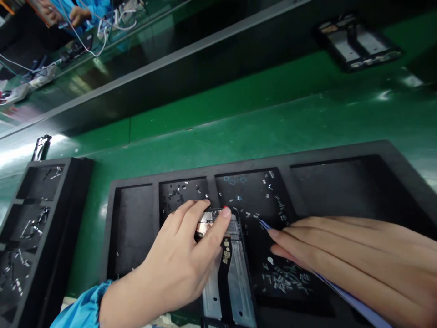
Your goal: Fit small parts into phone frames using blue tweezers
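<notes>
A phone frame (232,282) with a black flex cable lies on a black foam tray (136,237) in front of me. My left hand (180,264) rests on its upper end, with fingertips pressing the top edge near a copper-coloured part. My right hand (348,259) grips thin blue-tipped tweezers (264,224), whose point hovers over a tray compartment holding several tiny metal parts (283,278). The tweezer tip is just right of the phone frame.
A second black foam tray (30,228) with several small metal parts stands at the left. Another phone frame (357,41) lies on the green belt at the far right. Another person's hands and white cables show at the top left.
</notes>
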A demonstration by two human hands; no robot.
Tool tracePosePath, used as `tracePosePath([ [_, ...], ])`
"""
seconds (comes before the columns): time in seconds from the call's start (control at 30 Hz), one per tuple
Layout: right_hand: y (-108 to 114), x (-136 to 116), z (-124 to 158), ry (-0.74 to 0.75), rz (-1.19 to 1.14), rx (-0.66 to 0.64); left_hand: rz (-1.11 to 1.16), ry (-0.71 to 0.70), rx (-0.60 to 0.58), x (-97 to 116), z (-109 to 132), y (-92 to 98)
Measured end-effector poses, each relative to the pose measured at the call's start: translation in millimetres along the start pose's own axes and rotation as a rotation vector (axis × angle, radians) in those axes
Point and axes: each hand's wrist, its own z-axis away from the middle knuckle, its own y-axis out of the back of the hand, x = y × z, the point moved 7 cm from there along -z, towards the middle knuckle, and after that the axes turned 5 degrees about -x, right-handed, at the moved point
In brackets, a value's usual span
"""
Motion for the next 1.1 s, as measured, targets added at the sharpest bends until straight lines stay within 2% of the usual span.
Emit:
tracePosePath([
  [0.07, -1, -9, -9, 0.214, 0.053, -0.136, 0.010, -0.017, 0.066, 3, 3, 7.6],
  [0.1, 0, -12, -13, 0.275, 0.092, -0.178, 0.007, -0.045, 0.110, 7, 5, 11.5],
  [0.2, 0, -22, -25, 0.330, 0.231, -0.212, -0.013, -0.179, 0.200, 22, 12, 15.8],
  [0.3, -16, -34, -21, 0.387, 0.373, -0.251, -0.073, -0.329, 0.211, 39, 18, 8.9],
  [0.37, -29, -36, -14, 0.382, 0.423, -0.278, -0.141, -0.374, 0.227, 47, 21, 3.4],
  [0.47, -30, -37, -10, 0.335, 0.449, -0.268, -0.236, -0.349, 0.309, 51, 25, -0.4],
  [0.53, -11, -38, -19, 0.255, 0.435, -0.208, -0.271, -0.296, 0.382, 51, 28, -0.6],
  [0.63, 33, -30, -49, -0.077, 0.344, -0.033, -0.252, -0.224, 0.432, 49, 31, -1.0],
  [0.7, 46, -23, -70, -0.259, 0.160, 0.083, -0.232, -0.219, 0.409, 50, 31, -3.0],
  [0.77, 34, -15, -89, -0.337, -0.063, 0.134, -0.239, -0.222, 0.373, 51, 31, -5.3],
  [0.87, -10, 0, -111, -0.349, -0.355, 0.059, -0.255, -0.193, 0.371, 49, 32, -5.7],
  [0.97, -40, 9, -119, -0.270, -0.376, -0.059, -0.264, -0.158, 0.383, 47, 32, -6.3],
  [1.1, -46, 10, -117, -0.158, -0.274, -0.215, -0.247, -0.126, 0.377, 45, 29, -6.6],
])
